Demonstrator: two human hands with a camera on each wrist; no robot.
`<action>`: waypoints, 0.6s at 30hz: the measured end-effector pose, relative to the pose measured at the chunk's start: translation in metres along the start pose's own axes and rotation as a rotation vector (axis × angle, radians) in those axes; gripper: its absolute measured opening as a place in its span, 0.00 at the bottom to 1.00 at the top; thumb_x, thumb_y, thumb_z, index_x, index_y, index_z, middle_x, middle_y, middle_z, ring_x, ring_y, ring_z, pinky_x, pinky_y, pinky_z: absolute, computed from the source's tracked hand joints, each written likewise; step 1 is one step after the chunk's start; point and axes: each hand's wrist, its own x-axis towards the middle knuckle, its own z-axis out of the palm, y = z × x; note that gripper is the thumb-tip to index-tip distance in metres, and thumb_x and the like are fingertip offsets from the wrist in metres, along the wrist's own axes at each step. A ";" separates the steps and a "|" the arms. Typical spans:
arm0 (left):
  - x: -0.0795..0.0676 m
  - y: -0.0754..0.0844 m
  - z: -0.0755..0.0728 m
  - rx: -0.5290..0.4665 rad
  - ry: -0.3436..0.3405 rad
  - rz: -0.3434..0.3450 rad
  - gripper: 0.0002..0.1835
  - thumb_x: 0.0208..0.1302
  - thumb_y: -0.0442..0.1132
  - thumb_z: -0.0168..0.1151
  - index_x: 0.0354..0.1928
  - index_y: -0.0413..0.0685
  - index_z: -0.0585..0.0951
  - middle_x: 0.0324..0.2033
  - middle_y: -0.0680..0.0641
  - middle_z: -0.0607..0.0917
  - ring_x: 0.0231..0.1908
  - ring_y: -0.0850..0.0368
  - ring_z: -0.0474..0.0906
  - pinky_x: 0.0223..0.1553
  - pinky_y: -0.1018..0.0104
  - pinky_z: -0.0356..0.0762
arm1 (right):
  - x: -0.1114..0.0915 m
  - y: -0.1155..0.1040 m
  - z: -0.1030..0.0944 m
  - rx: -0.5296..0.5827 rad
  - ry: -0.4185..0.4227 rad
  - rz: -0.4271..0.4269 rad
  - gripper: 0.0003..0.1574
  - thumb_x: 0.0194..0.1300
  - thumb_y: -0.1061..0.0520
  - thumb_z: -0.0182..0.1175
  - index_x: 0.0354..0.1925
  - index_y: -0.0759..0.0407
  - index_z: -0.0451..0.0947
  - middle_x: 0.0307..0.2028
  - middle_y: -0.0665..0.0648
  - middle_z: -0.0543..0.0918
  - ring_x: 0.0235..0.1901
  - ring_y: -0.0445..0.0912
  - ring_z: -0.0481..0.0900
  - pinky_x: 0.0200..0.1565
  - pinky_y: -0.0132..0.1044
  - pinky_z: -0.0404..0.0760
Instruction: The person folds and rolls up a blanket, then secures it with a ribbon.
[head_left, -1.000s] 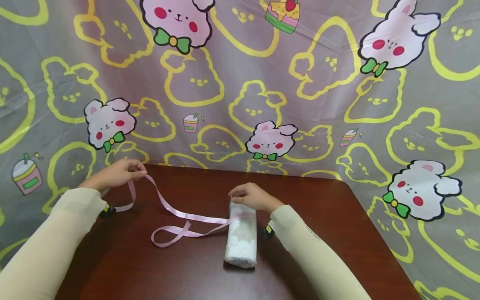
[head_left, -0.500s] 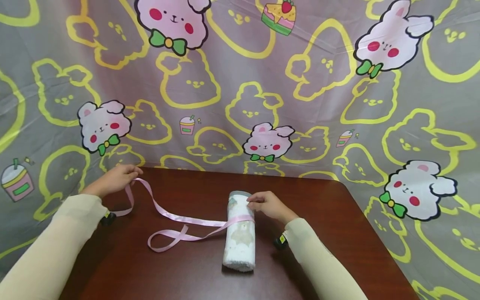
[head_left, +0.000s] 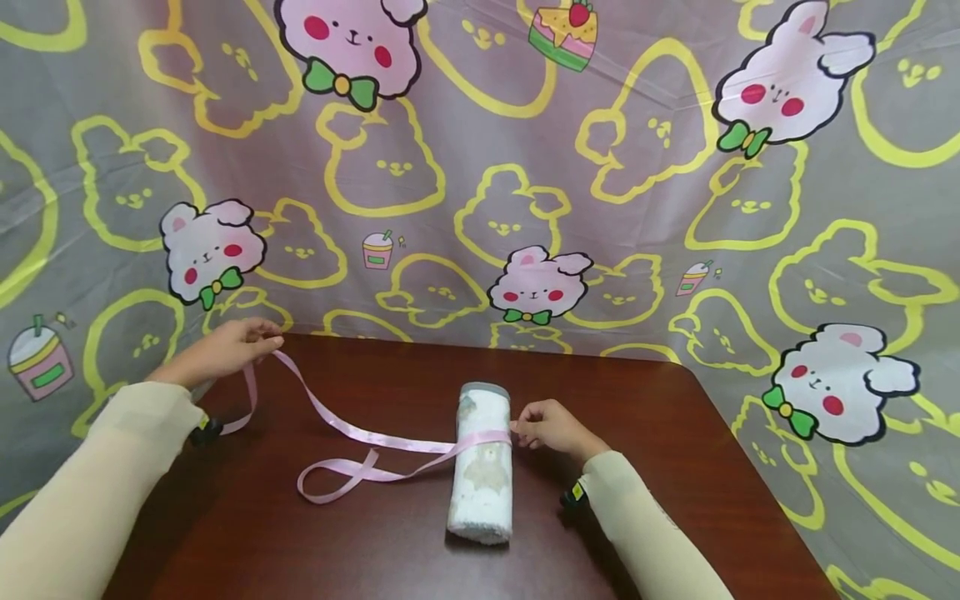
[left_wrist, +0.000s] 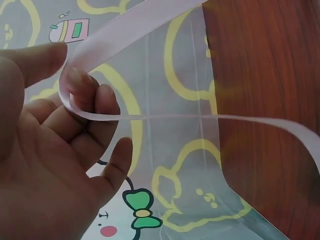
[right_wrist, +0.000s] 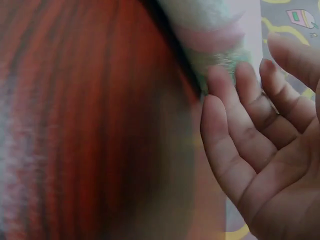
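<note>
A white rolled towel [head_left: 482,504] with grey-beige prints lies lengthwise on the table. A pink satin ribbon [head_left: 483,437] passes across its upper half, and two lengths run off to the left. One loose end is looped on the wood. My left hand [head_left: 234,348], off to the far left, pinches the other length above the table; in the left wrist view the ribbon [left_wrist: 120,35] bends round its fingertips. Beside the towel's right side is my right hand [head_left: 555,429], fingers loosely bent and holding nothing. Whether its fingertips touch the towel, I cannot tell.
The dark reddish-brown wooden table [head_left: 360,542] has a rounded corner at the back right. A grey curtain [head_left: 525,125] with rabbit drawings hangs behind it and along both sides. Small black devices are worn at both wrists.
My right hand has left the towel's far end and moved right and nearer to me, uncovering the end and the ribbon band. The left hand still holds the ribbon, shifted slightly left.
</note>
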 end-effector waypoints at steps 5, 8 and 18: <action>0.000 0.006 -0.003 0.025 -0.010 0.010 0.32 0.65 0.57 0.62 0.56 0.35 0.75 0.40 0.42 0.82 0.39 0.47 0.77 0.39 0.49 0.77 | -0.003 0.002 0.005 0.002 -0.062 0.042 0.20 0.65 0.48 0.65 0.35 0.66 0.81 0.30 0.61 0.84 0.30 0.52 0.84 0.32 0.44 0.83; 0.001 0.008 -0.007 0.043 -0.058 0.035 0.22 0.63 0.46 0.66 0.51 0.35 0.78 0.37 0.45 0.82 0.37 0.50 0.76 0.39 0.51 0.76 | -0.005 0.003 0.007 0.013 -0.087 0.060 0.21 0.66 0.47 0.64 0.35 0.66 0.81 0.29 0.60 0.84 0.29 0.52 0.84 0.31 0.43 0.82; -0.003 -0.002 -0.018 0.246 0.106 0.061 0.06 0.57 0.32 0.66 0.28 0.42 0.77 0.20 0.51 0.75 0.24 0.53 0.69 0.25 0.59 0.67 | 0.000 0.012 0.011 0.020 -0.090 0.089 0.21 0.67 0.46 0.62 0.35 0.65 0.81 0.29 0.59 0.84 0.28 0.52 0.84 0.29 0.43 0.81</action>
